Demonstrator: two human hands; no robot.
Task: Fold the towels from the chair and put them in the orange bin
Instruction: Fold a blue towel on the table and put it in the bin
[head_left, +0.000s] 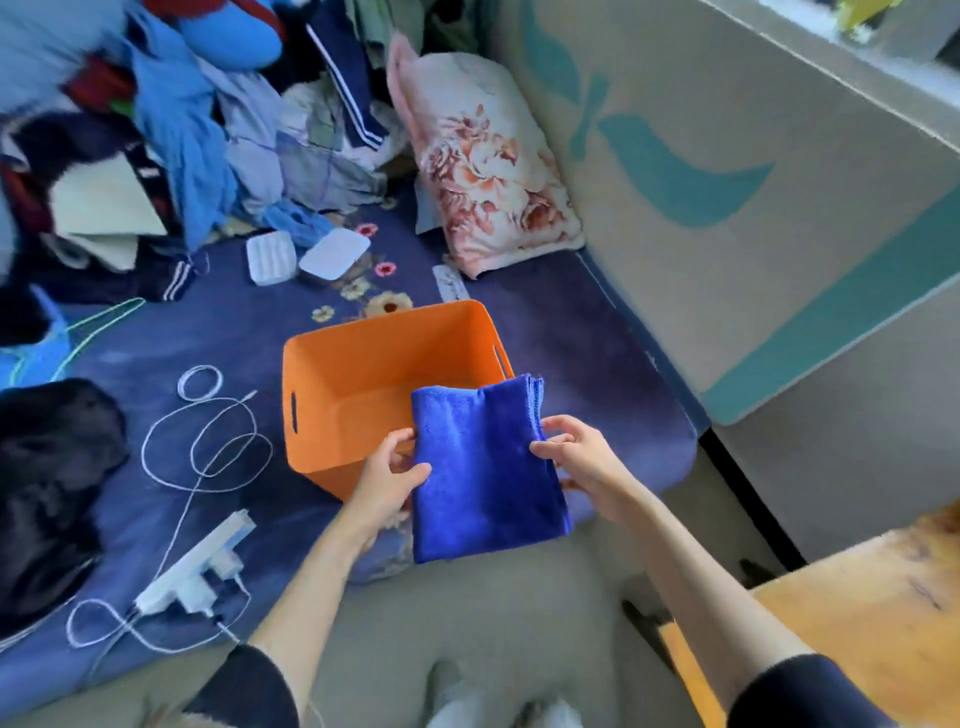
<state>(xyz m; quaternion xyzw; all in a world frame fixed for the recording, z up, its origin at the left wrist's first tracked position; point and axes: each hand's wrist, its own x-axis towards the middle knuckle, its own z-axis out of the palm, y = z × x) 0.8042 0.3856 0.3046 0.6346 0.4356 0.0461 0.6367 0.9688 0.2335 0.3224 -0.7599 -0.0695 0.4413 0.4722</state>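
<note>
A bed covered in a dark blue flowered spread (545, 332) fills the view, with pale floor in front and a wall panel with teal shapes to the right. Nearest, a folded bright blue microfibre towel (483, 467) is held over the bed's near edge, its long axis running away from the person, far end overlapping the near right rim of the empty orange plastic bin (363, 374). The left hand (387, 478) pinches the towel's left edge, thumb on top; the right hand (576, 457) grips the right edge, fingers curled, their tips hidden beneath. A white power strip (195, 569) with looping cable lies left. Beyond stand a floral pillow (488, 166) and a blurred clothes heap (197, 119).
</note>
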